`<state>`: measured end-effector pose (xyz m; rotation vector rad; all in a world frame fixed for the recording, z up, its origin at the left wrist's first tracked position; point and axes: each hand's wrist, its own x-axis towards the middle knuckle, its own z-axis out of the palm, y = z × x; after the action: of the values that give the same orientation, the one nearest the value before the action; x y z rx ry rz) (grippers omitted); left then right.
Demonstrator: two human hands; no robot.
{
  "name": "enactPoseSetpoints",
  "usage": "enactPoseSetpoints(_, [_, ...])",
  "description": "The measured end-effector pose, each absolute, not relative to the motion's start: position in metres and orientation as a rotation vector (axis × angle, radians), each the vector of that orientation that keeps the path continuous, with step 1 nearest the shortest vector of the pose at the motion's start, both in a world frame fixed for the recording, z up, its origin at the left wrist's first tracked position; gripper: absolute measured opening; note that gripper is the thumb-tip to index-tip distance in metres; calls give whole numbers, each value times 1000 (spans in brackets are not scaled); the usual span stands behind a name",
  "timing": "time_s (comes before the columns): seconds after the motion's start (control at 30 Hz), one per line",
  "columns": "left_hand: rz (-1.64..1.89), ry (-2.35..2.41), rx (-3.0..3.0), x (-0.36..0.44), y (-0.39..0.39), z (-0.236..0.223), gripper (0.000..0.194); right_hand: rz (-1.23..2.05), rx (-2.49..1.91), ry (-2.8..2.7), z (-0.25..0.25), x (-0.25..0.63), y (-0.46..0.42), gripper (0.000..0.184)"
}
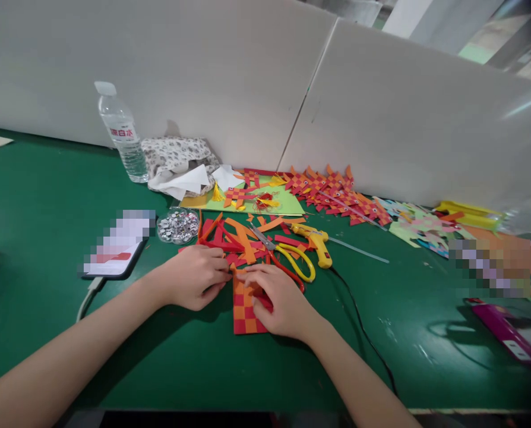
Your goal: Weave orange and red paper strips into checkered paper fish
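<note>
A red and orange woven paper square (244,309) lies on the green table (47,238) in front of me. My left hand (196,276) is curled, its fingertips pinching the top left edge of the weave. My right hand (277,297) rests on the weave's right side, fingers bent and pressing a red strip. Loose red and orange paper strips (239,235) lie just beyond both hands.
Yellow-handled scissors (290,255) and a yellow glue gun (316,241) with a black cord lie right of the strips. A dish of googly eyes (177,226), a phone (116,246), a water bottle (123,134), finished woven pieces (337,190) and a white partition (247,77) stand behind.
</note>
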<state>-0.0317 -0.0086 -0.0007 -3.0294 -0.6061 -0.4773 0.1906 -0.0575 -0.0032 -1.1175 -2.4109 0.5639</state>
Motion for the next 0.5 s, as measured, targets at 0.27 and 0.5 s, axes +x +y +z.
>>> enactPoseSetpoints(0.27, [-365, -652, -3051, -29, -10, 0, 26, 482, -1124, -2418, -4, 198, -55, 23])
enactPoseSetpoints(0.5, [-375, -585, -3080, -32, -8, 6, 30, 467, -1122, -2422, -5, 200, -54, 24])
